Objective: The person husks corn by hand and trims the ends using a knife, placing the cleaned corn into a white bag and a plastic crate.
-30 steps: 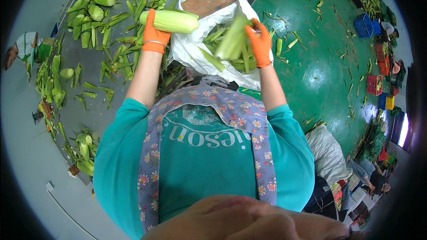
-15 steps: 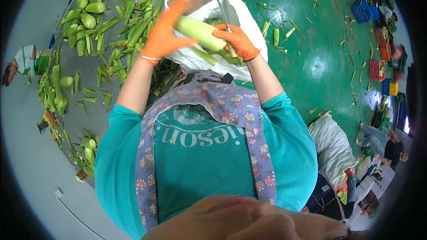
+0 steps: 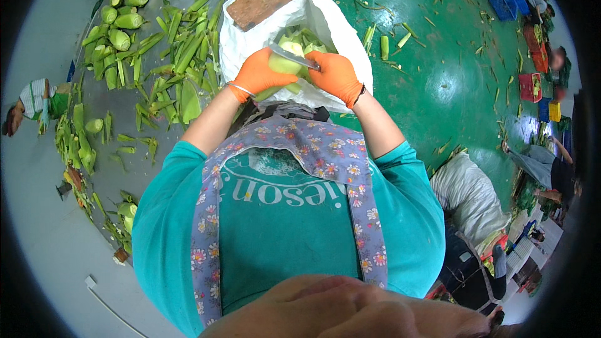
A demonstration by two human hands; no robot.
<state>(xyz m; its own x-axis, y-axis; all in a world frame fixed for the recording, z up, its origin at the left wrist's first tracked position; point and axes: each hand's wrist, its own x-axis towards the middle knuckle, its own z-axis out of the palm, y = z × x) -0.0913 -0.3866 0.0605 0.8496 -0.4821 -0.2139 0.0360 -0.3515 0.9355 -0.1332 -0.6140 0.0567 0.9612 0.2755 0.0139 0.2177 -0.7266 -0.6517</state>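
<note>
Both my hands wear orange gloves and meet over the mouth of a white sack (image 3: 348, 31). My left hand (image 3: 261, 75) is closed round a thick, pale-green vegetable stem (image 3: 283, 66), its cut end showing pale. My right hand (image 3: 336, 77) grips a knife (image 3: 293, 57) whose metal blade lies across the stem near that end. The knife's handle is hidden inside the right hand. Green peelings (image 3: 313, 40) lie within the sack beyond the stem. A reddish-brown block (image 3: 265, 0) rests on the sack's far left rim.
On the left, a grey table (image 3: 134, 138) bears leafy strips (image 3: 188, 47) and several thick stems (image 3: 128, 20). Scraps litter the green floor (image 3: 426, 87). A bulging white sack (image 3: 469, 194) stands at right. Other people (image 3: 37, 100) and blue crates (image 3: 503, 3) appear farther off.
My left hand has moved down and right, from open beside the stem to closed round it. The stem has turned more end-on. The blade has swung from upright to lying across it.
</note>
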